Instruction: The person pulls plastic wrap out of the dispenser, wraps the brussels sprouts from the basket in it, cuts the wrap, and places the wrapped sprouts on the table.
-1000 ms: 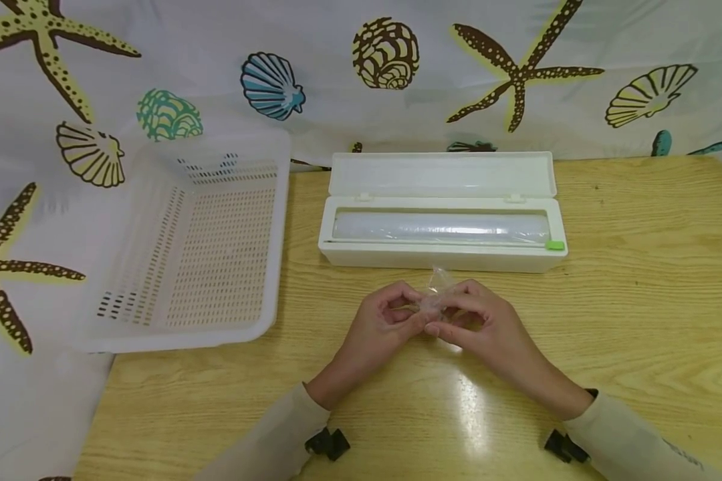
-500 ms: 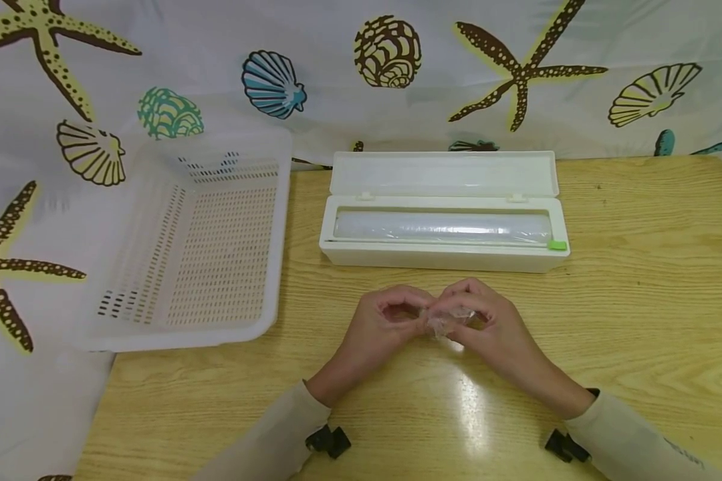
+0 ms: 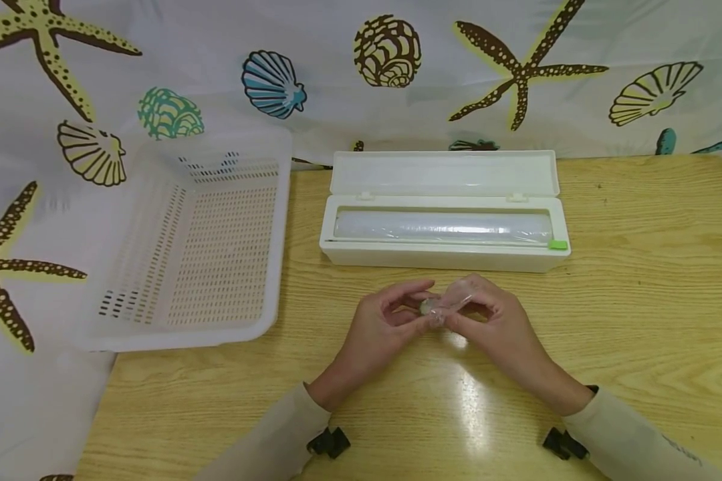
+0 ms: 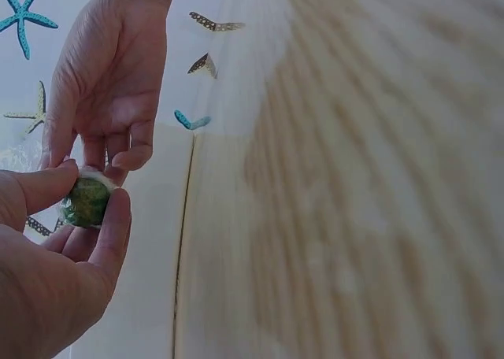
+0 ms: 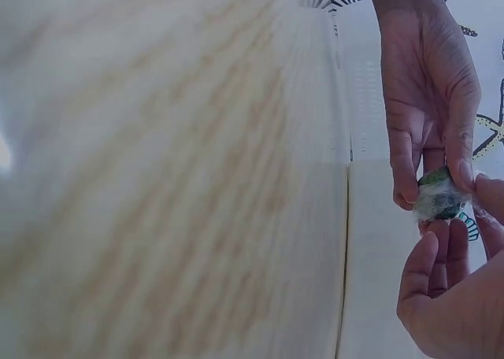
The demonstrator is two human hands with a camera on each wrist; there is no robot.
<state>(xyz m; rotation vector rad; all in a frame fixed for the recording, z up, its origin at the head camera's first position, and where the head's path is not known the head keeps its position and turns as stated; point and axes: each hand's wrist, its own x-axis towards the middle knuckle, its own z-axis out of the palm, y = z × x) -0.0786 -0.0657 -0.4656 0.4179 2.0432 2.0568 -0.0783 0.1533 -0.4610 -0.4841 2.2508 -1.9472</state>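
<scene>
A small round green thing [image 4: 87,201], its kind unclear, is wrapped in clear plastic film and sits between the two hands. My left hand [image 3: 387,324] holds it between thumb and fingers. Opposite, my right hand [image 3: 501,324] pinches a loose end of the cling film [image 3: 459,294], which stands up above its fingertips. In the right wrist view, crumpled film covers part of the green thing [image 5: 439,195]. From above, fingers and film hide most of it.
Behind the hands stands a white cling film box [image 3: 445,257], lid raised, with a film roll [image 3: 442,226] inside and a green slider [image 3: 557,245] at its right end. A white perforated basket [image 3: 271,267] is at the left. A patterned cloth [image 3: 337,67] hangs behind the wooden table [image 3: 650,280].
The fingers have shifted around the wrapped green thing. The right hand has pulled the film's loose end up and to the right, and the left fingers have spread. Box and basket stay put.
</scene>
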